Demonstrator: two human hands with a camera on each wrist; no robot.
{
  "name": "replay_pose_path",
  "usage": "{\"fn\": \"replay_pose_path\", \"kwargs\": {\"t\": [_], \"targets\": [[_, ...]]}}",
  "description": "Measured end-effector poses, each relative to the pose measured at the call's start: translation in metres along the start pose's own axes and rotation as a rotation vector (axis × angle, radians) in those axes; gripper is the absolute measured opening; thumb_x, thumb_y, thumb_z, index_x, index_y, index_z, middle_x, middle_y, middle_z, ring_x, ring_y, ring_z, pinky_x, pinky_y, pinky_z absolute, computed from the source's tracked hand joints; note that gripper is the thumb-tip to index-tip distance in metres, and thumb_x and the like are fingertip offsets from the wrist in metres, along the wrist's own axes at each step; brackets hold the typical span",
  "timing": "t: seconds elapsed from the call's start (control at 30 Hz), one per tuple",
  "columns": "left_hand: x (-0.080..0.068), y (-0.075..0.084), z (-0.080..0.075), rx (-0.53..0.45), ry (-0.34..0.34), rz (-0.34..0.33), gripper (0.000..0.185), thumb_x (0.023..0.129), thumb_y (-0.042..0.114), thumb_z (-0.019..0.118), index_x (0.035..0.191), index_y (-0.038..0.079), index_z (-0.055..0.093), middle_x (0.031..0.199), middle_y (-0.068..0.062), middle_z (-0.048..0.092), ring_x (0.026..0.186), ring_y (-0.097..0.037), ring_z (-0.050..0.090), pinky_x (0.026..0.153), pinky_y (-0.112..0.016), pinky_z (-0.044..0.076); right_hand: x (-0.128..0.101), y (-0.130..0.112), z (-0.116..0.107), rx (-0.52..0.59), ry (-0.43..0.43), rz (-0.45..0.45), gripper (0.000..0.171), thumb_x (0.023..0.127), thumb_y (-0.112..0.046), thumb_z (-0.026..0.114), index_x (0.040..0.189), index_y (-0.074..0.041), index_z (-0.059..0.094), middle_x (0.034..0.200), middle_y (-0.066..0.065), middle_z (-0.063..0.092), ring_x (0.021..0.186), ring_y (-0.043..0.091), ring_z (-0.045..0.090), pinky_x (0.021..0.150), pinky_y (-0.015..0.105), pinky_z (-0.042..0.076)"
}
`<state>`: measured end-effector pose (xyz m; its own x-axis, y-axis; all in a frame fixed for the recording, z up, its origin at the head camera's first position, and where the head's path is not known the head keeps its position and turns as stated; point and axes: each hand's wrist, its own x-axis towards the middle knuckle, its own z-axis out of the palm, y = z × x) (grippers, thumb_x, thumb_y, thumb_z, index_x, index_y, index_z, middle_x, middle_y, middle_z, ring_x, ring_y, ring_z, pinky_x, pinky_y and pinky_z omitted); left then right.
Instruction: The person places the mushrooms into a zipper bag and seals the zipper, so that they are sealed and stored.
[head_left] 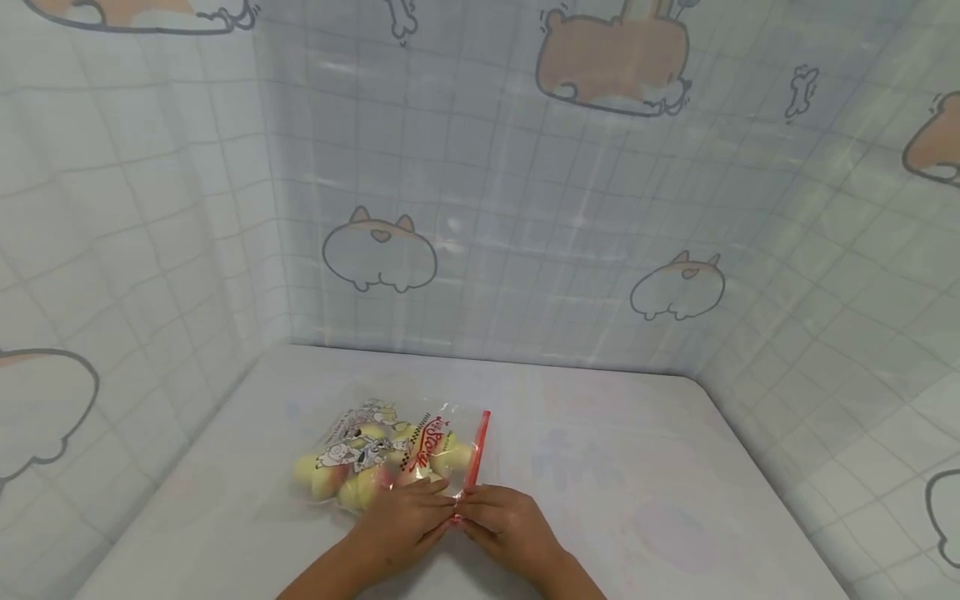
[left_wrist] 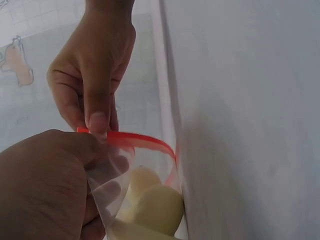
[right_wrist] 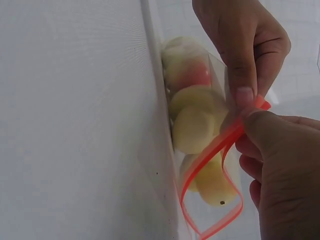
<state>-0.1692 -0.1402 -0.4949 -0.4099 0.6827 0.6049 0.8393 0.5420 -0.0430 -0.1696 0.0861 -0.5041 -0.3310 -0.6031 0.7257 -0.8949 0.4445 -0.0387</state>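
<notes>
A clear zip bag (head_left: 431, 446) with cartoon print and red lettering lies on its side on the table. Several round yellow fruits (right_wrist: 192, 130), some blushed red, fill it; their exact kind I cannot tell. At the near corner of the bag's mouth, my left hand (head_left: 405, 521) pinches the red zip strip (right_wrist: 210, 152) between thumb and fingers. Right beside it, my right hand (head_left: 513, 529) pinches the same corner, the thumbs almost touching. Beyond the fingers the two red edges stand apart in a loop, so the mouth gapes at its far end.
The white table (head_left: 622, 467) stretches to the right of the bag. Hanging sheets (head_left: 525, 225) with a grid and cartoon dogs enclose it at the back and on both sides.
</notes>
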Motion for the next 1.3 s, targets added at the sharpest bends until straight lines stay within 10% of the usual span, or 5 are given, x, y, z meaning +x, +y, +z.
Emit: {"fn": "replay_pose_path", "kwargs": {"t": [0.67, 1.3], "targets": [[0.009, 0.014, 0.008, 0.045, 0.157, -0.027, 0.023, 0.080, 0.022, 0.081, 0.102, 0.014, 0.080, 0.099, 0.006, 0.077, 0.087, -0.007, 0.072, 0.075, -0.025, 0.058, 0.003, 0.012, -0.009, -0.073, -0.050, 0.057, 0.033, 0.071, -0.004, 0.088, 0.102, -0.012, 0.079, 0.100, -0.002, 0.077, 0.100, 0.010, 0.072, 0.090, 0.022, 0.054], [0.016, 0.031, 0.010, 0.077, 0.146, -0.099, 0.022, 0.082, 0.023, 0.079, 0.102, 0.015, 0.080, 0.098, 0.007, 0.077, 0.086, -0.007, 0.072, 0.072, -0.025, 0.058, 0.000, 0.031, -0.011, -0.143, -0.114, 0.084, 0.029, 0.074, -0.007, 0.086, 0.102, -0.011, 0.079, 0.104, -0.001, 0.077, 0.102, 0.010, 0.071, 0.089, 0.023, 0.055]]}}
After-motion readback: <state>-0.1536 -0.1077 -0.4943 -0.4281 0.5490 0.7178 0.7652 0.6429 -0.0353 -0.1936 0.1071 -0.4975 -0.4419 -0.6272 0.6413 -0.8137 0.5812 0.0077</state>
